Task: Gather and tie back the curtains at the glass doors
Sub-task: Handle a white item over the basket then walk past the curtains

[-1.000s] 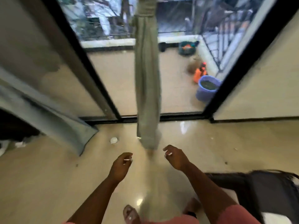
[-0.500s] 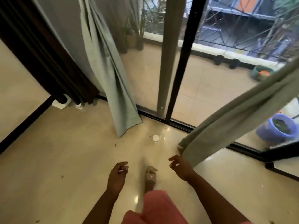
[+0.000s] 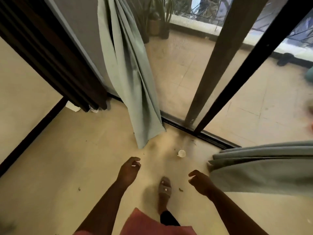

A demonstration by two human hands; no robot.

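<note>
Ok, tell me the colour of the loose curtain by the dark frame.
Pale sage green curtain, plain, seen in the head view.

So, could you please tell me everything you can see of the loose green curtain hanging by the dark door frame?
The loose curtain is a pale grey-green cloth, matte and woven-looking, hanging ungathered in long soft folds against the glass door. Its top runs out of view. It widens downward, and its lower corner trails on the beige floor just inside the door track. No tie shows on it, and neither hand touches it.
</note>
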